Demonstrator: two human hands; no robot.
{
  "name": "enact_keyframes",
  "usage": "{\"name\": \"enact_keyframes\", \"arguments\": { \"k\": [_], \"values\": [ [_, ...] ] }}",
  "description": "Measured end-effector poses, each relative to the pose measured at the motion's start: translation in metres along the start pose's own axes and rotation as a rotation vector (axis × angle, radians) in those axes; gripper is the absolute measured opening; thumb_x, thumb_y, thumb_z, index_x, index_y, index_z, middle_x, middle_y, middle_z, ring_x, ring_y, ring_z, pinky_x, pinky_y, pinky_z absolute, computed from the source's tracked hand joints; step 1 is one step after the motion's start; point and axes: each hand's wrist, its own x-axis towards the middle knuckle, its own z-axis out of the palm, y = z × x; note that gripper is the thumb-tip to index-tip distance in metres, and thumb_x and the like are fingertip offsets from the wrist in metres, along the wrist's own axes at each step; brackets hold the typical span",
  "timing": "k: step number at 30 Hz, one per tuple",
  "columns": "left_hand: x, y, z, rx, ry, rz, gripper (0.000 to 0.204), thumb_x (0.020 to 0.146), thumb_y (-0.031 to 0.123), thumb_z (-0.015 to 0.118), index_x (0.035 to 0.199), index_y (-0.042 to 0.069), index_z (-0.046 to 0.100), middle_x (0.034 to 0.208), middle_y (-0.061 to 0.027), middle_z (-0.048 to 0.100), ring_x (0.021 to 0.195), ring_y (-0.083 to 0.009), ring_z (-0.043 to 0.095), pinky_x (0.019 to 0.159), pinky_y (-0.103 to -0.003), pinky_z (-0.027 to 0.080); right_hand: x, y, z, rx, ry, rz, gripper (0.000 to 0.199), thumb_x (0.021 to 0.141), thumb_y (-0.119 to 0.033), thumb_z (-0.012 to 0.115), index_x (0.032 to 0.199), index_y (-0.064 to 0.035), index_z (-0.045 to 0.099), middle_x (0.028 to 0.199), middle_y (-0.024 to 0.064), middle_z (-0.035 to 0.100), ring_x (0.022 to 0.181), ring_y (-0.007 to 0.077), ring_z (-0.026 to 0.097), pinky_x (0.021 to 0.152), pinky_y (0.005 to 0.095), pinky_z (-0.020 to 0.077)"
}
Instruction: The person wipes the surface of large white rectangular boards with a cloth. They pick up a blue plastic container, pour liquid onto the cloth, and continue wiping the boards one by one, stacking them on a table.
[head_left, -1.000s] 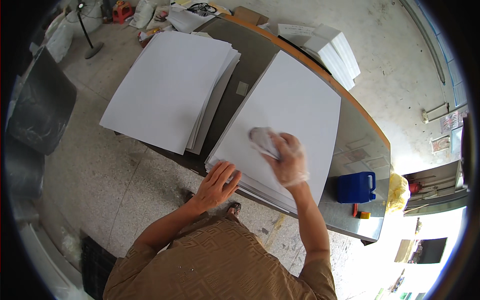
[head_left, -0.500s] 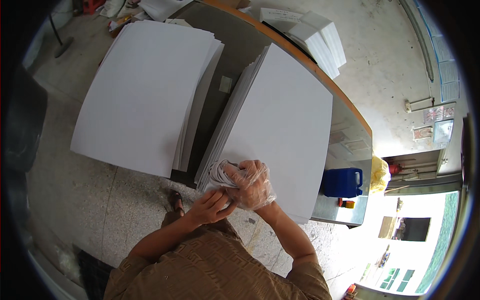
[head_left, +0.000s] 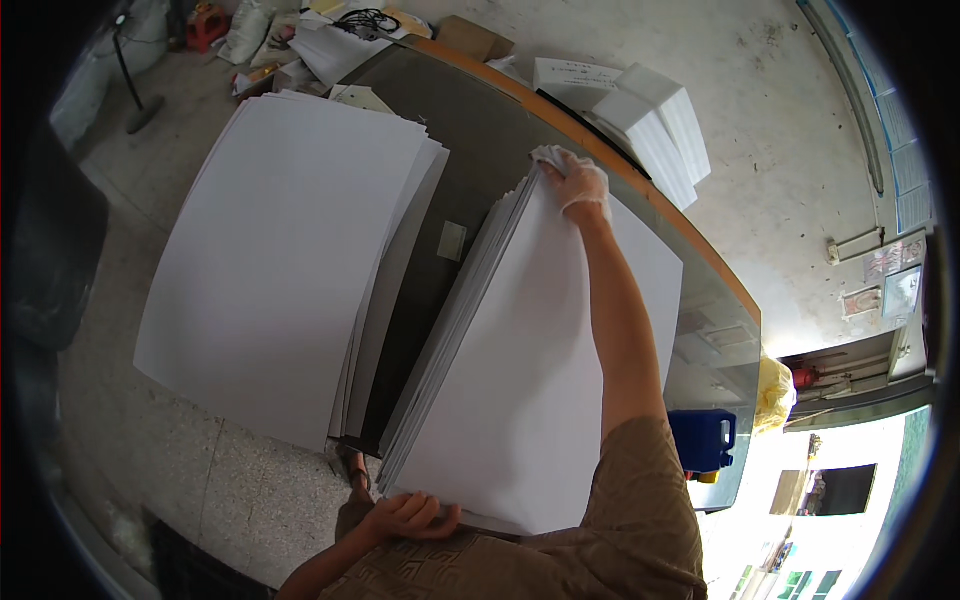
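1. Paper stack point(head_left: 540, 400), large white sheets piled on the right half of a dark worktable point(head_left: 470, 140), lies just beside a second, wider stack point(head_left: 280, 270) on the left that overhangs the table's near edge.
2. Right hand point(head_left: 578, 180), in a thin clear glove, reaches to the far left corner of the stack, fingers curled over the top sheets; left hand point(head_left: 410, 516) is closed on the near edge.
3. Handled well, the sheets want lifting evenly from both ends, corners kept square, so that none buckles or slides off.
4. Half a second earlier both hands worked together at the near corner; the right arm has since stretched across the whole sheet.
5. Blue canister point(head_left: 703, 440) stands beyond the table's right end.
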Motion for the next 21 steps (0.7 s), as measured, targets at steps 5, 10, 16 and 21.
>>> {"name": "enact_keyframes", "arguments": {
  "k": [5, 10, 16, 21],
  "values": [
    [-0.006, 0.008, -0.002, 0.015, -0.012, -0.031, 0.028, 0.087, 0.037, 0.063, 0.115, 0.036, 0.057, 0.103, 0.0020, 0.048, 0.098, -0.0125, 0.049, 0.076, -0.026, 0.040, 0.043, 0.029, 0.009, -0.014, -0.003, 0.068, 0.055, 0.094, -0.054, 0.054, 0.133, -0.0155, 0.060, 0.117, 0.0183, 0.067, 0.109, 0.0363, 0.063, 0.096, 0.0431, 0.0473],
    [-0.012, 0.005, 0.012, 0.006, 0.083, -0.022, 0.025, 0.089, 0.039, 0.060, 0.114, 0.036, 0.057, 0.106, 0.0006, 0.046, 0.096, -0.0144, 0.049, 0.075, -0.028, 0.040, -0.036, 0.016, 0.002, 0.006, -0.005, -0.010, 0.050, 0.094, -0.048, 0.058, 0.129, -0.0137, 0.062, 0.108, 0.0205, 0.066, 0.100, 0.0367, 0.064, 0.089, 0.0426, 0.0506],
    [-0.002, 0.003, 0.020, -0.069, 0.118, 0.002, 0.033, 0.092, 0.057, 0.046, 0.108, 0.030, 0.056, 0.104, -0.0027, 0.045, 0.095, -0.0187, 0.045, 0.083, -0.036, 0.036, -0.298, -0.032, -0.086, 0.252, 0.035, -0.356, 0.042, 0.076, -0.035, 0.080, 0.111, -0.0151, 0.066, 0.099, 0.0108, 0.062, 0.088, 0.0289, 0.060, 0.078, 0.0436, 0.0494],
    [-0.002, -0.002, 0.017, -0.101, 0.072, 0.020, 0.034, 0.092, 0.057, 0.047, 0.109, 0.029, 0.055, 0.105, -0.0030, 0.044, 0.095, -0.0187, 0.045, 0.083, -0.036, 0.036, -0.426, -0.075, -0.148, 0.435, -0.238, -0.482, 0.053, 0.058, -0.032, 0.088, 0.106, -0.0139, 0.071, 0.095, 0.0063, 0.060, 0.084, 0.0267, 0.059, 0.070, 0.0418, 0.0455]
  ]
}}
